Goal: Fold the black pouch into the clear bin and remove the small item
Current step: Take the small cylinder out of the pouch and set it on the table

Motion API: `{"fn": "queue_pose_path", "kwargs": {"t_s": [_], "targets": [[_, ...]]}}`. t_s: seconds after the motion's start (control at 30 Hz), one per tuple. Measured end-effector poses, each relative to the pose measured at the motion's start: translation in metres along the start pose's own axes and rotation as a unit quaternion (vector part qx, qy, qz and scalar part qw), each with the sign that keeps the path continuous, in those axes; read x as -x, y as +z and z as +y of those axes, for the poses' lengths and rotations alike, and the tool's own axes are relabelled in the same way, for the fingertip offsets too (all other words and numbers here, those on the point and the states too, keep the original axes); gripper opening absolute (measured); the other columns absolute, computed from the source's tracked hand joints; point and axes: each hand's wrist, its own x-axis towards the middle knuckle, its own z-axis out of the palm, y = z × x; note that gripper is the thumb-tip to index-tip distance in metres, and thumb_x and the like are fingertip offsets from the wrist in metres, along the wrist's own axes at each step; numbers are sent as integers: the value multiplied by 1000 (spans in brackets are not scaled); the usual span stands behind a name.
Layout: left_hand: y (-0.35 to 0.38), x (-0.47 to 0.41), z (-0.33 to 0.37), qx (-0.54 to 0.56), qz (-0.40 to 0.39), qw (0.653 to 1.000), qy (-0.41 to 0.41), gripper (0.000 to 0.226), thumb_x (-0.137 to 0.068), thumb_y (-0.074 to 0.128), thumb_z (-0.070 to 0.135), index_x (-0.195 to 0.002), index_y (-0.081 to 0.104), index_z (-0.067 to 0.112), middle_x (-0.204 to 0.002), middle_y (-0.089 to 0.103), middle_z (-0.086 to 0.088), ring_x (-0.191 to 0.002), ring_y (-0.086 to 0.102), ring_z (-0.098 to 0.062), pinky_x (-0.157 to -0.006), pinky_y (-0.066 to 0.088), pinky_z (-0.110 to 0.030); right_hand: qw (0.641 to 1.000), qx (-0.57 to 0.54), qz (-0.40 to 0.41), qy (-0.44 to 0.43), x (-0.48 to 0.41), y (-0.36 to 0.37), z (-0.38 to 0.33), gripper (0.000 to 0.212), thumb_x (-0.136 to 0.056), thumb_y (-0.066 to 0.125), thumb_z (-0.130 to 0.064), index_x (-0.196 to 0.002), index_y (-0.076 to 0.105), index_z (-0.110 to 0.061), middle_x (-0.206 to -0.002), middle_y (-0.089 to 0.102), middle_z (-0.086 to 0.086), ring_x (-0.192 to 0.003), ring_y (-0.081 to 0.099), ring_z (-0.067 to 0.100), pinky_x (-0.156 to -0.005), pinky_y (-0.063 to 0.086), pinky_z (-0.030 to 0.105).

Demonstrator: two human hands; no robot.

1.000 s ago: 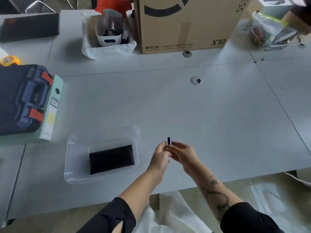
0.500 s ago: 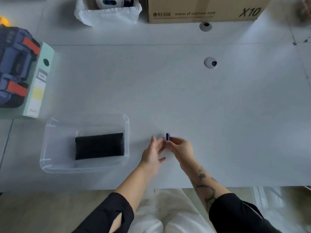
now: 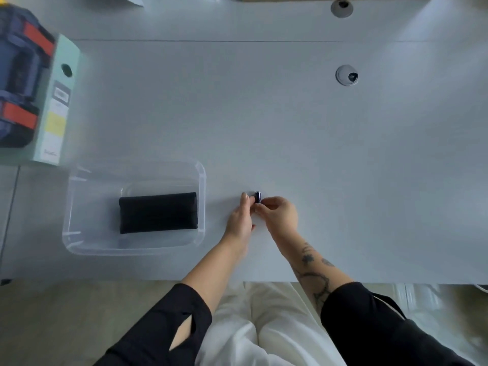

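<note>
The black pouch (image 3: 158, 213) lies folded flat on the floor of the clear bin (image 3: 202, 207), at the table's near left. Right of the bin, my right hand (image 3: 280, 215) pinches a small dark cylindrical item (image 3: 258, 197) between its fingertips, just above the table. My left hand (image 3: 240, 216) is close beside it on the left, fingers straight and together, fingertips touching or nearly touching the item. Whether the item rests on the table I cannot tell.
A pale green box (image 3: 56, 101) with a dark blue and red case (image 3: 18, 83) on it sits at the far left. A small white dome (image 3: 346, 75) and a round grommet (image 3: 342, 7) are farther back right. The table's near edge runs just below my forearms.
The view has tilted down and closer to the table. My hands with the small item have lowered toward the tabletop; the pouch and bin stay as they were.
</note>
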Motion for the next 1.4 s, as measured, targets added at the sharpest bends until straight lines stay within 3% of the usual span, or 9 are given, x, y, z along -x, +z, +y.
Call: {"fn": "queue_pose_path", "kwargs": {"t_s": [0.37,0.6,0.7,0.77,0.87,1.0,1.17,1.4], "targets": [[3,0,-6,-5,9,1000,-5,54,-98,24,46,-136,51,18,-130,54,8,-117,46,-6,-93,34,-29,1000,-12,-5,1,2,-3,2,24,-80,67,-18,-103,68,-10,-102,73,6,-84,63,14,-69,44,20],[3,3,-9,-15,22,1000,-9,54,-98,27,47,-135,50,15,-120,53,7,-108,48,-9,-94,37,-31,1000,-16,2,-3,3,-1,4,24,-81,65,-15,-103,68,-10,-101,73,5,-86,65,15,-72,44,22],[3,5,-8,-22,21,1000,-3,54,-98,27,45,-134,51,12,-114,52,8,-104,47,-9,-96,37,-32,1000,-13,3,-6,3,0,3,23,-81,64,-14,-103,69,-10,-100,73,5,-84,63,14,-65,44,18],[2,6,-9,-23,19,1000,-2,54,-98,26,45,-135,50,13,-115,51,9,-108,46,-9,-104,36,-34,1000,-11,2,-7,4,-1,3,23,-81,64,-13,-103,68,-9,-101,72,5,-83,61,13,-62,43,15],[1,8,-9,-18,22,1000,-4,54,-98,27,45,-136,49,14,-118,50,9,-112,44,-8,-113,32,-39,1000,-17,2,-6,4,-1,3,24,-81,64,-12,-104,68,-9,-103,72,6,-84,62,14,-70,44,20],[1,11,-8,-18,16,1000,-2,53,-99,26,44,-138,47,14,-124,50,8,-116,42,-6,-114,29,-39,1000,-19,6,-4,4,-1,4,24,-81,66,-14,-104,68,-9,-103,72,7,-85,62,14,-67,43,18],[-3,10,-9,-40,16,999,-10,58,-98,25,47,-143,40,14,-149,42,1,-137,37,-13,-115,28,-40,1000,-21,14,3,5,-2,6,26,-80,66,-15,-105,68,-8,-104,73,8,-86,63,15,-71,43,21],[-10,14,-13,-47,18,999,-18,62,-96,26,50,-147,33,14,-153,36,1,-140,34,-15,-116,28,-43,999,-14,28,11,7,-4,9,26,-78,69,-18,-102,68,-9,-102,73,9,-88,66,20,-77,49,27]]}}
